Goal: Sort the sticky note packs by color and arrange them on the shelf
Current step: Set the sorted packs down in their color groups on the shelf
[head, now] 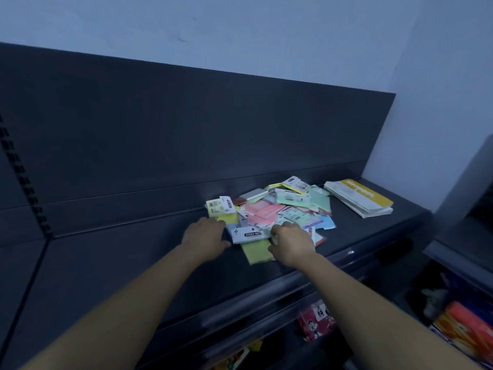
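Observation:
A loose heap of sticky note packs (280, 209) in yellow, pink, green and blue lies on the dark shelf (133, 257), toward its right half. My left hand (205, 235) rests palm down at the heap's left edge, beside a yellow pack (226, 217) and a white-labelled pack (249, 235). My right hand (290, 243) lies on the front of the heap, fingers curled over the packs next to a yellow-green pack (257, 251). Whether either hand grips a pack is hidden by the fingers.
A stack of flat booklets with a yellow cover (358, 197) lies at the shelf's right end. A dark back panel (186, 124) rises behind the shelf. Lower shelves hold red packets (317, 320) and orange goods (464, 327).

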Motion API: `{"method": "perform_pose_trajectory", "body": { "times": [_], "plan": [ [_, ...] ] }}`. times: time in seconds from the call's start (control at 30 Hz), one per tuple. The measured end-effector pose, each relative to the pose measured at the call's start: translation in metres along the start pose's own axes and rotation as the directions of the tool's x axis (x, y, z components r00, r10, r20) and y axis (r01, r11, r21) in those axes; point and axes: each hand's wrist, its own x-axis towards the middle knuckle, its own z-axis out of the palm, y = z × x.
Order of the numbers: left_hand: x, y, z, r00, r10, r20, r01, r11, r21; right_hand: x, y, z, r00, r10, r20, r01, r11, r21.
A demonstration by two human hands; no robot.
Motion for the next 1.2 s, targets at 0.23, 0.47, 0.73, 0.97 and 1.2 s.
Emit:
{"method": "perform_pose_trajectory", "body": {
  "times": [0.23, 0.47, 0.73, 0.97, 1.2],
  "plan": [
    [0.066, 0.017, 0.020, 0.977, 0.063, 0.203, -0.066, 0.998, 0.012, 0.044, 0.035, 0.010, 0.999, -0.038, 0.006, 0.038, 0.999, 0.022],
    [0.116, 0.001, 0.026, 0.983, 0.144, 0.116, -0.145, 0.989, 0.001, 0.092, 0.026, 0.012, 0.978, -0.208, -0.018, 0.207, 0.976, -0.065],
    [0.128, -0.028, 0.034, 0.948, 0.082, 0.307, -0.040, 0.989, -0.140, 0.120, 0.007, 0.019, 0.941, -0.219, -0.257, 0.167, 0.964, -0.209],
    [0.136, -0.037, 0.051, 0.945, -0.210, 0.252, 0.283, 0.911, -0.301, 0.134, 0.009, 0.018, 0.922, -0.226, -0.313, 0.162, 0.963, -0.217],
    [0.142, -0.027, 0.051, 0.853, -0.515, 0.088, 0.458, 0.657, -0.599, 0.124, 0.019, 0.020, 0.901, -0.338, -0.272, 0.274, 0.930, -0.247]
  ]
}}
